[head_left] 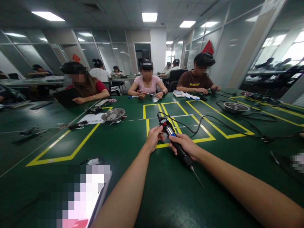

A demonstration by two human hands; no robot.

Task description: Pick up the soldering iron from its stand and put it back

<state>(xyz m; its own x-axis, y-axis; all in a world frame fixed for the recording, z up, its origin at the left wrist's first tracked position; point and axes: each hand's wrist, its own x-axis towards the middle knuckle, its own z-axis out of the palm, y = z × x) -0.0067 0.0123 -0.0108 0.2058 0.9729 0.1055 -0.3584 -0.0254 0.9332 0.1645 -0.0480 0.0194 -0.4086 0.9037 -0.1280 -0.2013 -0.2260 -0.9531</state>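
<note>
A black electric screwdriver (179,148) with a silver and blue collar is held above the green table, its thin bit pointing down toward me on the right. My right hand (184,145) is wrapped round its body. At the tool's cable end, beside a small red part, my left hand (155,137) has its fingers curled together; what they grip, if anything, is hidden. From that end a black cable (201,118) loops away to the right across the table.
Yellow tape outlines (209,139) mark the green table (118,148). A metal dish (113,115) stands left, another metal dish (236,107) right, among cables. A blurred bright screen (87,196) is at near left. Three people sit across; the middle person holds a red screwdriver (142,91).
</note>
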